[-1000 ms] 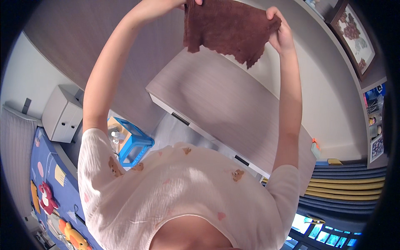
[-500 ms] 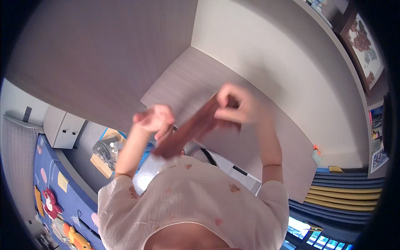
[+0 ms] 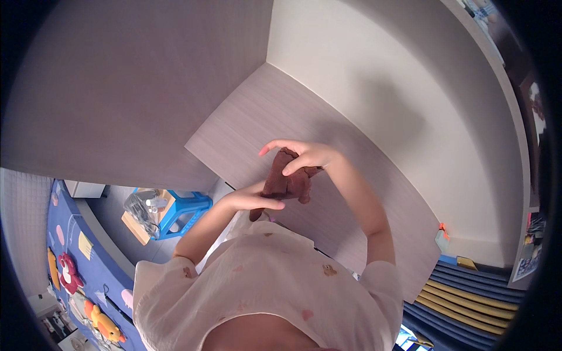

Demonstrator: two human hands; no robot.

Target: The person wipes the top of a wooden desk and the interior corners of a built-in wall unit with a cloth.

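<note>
Above the table [image 3: 234, 128], my right grip [image 3: 285, 164] pinches the folded brown cloth [image 3: 277, 175] high, my left grip [image 3: 263, 196] its lower end; light, even tension should keep its layers smooth.

A blue stool [image 3: 198, 204] stands left of the worktop [image 3: 240, 126]; a red plush toy [image 3: 71, 279] and a yellow plush toy [image 3: 104, 323] lie on blue bedding [image 3: 71, 220].

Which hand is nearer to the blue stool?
Left. In this view, the left hand, at the lower part of the brown cloth, is right of the blue stool; the right hand, at the cloth's upper part, is higher and farther right.
</note>
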